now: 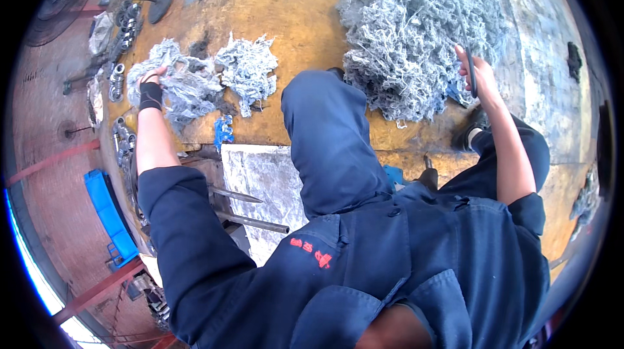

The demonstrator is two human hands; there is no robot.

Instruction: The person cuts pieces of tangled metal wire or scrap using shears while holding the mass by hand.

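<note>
My left hand (153, 77), with a black band round the wrist, is at the left side of a flattened clump of grey thread waste (192, 85). Its fingers are curled into the threads and partly hidden by them. A smaller clump of thread waste (247, 69) lies just right of it. My right hand (479, 74) is at the right edge of a large heap of grey thread waste (416, 30). Its fingers are bent round a dark, curved, rod-like tool (471, 72), whose exact kind I cannot make out.
Under the heaps is a worn yellow-brown surface (305, 30). My bent knee (325, 108) stands between them. Metal rods (253, 222) jut out near a pale sheet (260, 173). Metal fittings (117, 82) line the left edge, with a blue bin (110, 212) beyond. Blue scraps (223, 131) lie nearby.
</note>
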